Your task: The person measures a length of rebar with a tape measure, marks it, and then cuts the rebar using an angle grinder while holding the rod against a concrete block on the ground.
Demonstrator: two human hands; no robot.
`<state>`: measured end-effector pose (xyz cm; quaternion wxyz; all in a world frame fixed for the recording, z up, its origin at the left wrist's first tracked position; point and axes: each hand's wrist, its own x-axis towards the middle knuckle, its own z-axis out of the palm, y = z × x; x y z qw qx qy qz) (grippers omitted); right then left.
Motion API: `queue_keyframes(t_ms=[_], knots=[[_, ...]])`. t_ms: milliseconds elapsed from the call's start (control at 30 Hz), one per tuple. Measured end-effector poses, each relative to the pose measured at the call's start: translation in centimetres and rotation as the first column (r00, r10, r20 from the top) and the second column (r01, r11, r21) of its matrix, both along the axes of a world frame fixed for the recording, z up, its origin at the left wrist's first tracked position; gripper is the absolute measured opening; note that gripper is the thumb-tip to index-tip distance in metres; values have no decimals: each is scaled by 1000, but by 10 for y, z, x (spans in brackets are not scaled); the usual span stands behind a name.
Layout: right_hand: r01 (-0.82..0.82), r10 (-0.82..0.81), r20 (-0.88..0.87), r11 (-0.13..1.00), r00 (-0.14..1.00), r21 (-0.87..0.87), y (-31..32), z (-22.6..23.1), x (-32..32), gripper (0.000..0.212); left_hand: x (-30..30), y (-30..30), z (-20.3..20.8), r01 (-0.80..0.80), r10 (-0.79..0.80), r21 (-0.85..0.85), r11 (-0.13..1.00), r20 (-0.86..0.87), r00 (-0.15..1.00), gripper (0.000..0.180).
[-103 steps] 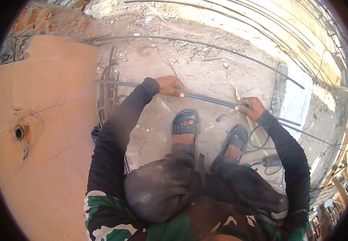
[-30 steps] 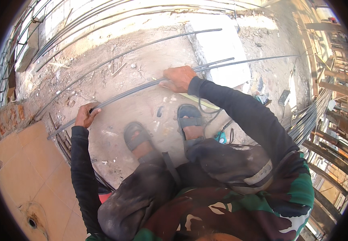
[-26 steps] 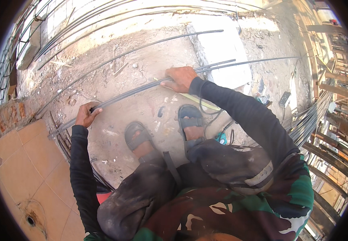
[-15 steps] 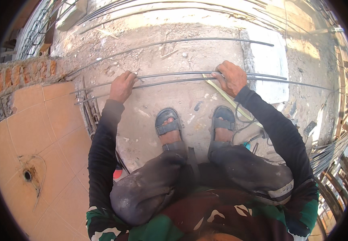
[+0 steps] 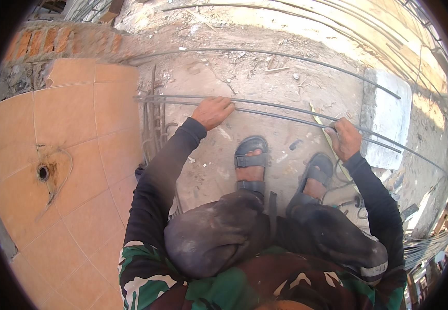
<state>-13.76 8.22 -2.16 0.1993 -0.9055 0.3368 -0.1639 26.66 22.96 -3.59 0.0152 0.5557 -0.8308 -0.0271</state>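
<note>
Two thin dark steel rods, one farther rod [image 5: 286,106] and one nearer rod [image 5: 286,118], run side by side from left to right in front of my feet. My left hand [image 5: 213,112] is closed around both near their left part. Farther right, my right hand [image 5: 345,138] grips the rods, its fingers curled and partly hidden. Beyond that hand the nearer rod ends over a pale block [image 5: 387,119], while the farther one reaches past it. The rods' left ends lie by the tile edge.
Another rod [image 5: 286,56] lies farther off on the dusty ground. Short bars [image 5: 154,129] lie beside the orange tile floor [image 5: 79,206], which has a drain hole [image 5: 43,173]. A yellowish strip [image 5: 332,144] and a cable [image 5: 332,191] lie near my right foot. Broken brickwork [image 5: 43,41] borders the tiles.
The view has turned, so the scene sits farther right. Both hands keep hold of the rods. The shorter right end is now on the side nearer me; before, it was on the far side.
</note>
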Motion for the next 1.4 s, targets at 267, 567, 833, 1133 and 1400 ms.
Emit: queue_keyframes(t_ms=[267,567,833,1133,1400], knots=[[-67,67,4,997,998,-24,3,-9,4,16,6,-3,2,-8,14,-64,998,95,995,15],[-181,186,2,959,983,-219,-8,-8,11,23,13,-12,-4,-238,299,253,938,-239,924,25],[-220,224,55,973,973,-72,-23,-43,-14,38,36,-49,-7,-123,427,617,777,-373,824,30],[-11,-3,-229,998,973,-62,-31,-29,-7,58,73,-44,-28,-190,595,779,598,-273,756,51],[-10,7,-238,1000,971,-12,-37,-2,-19,63,39,13,-35,-250,454,521,816,-310,835,59]])
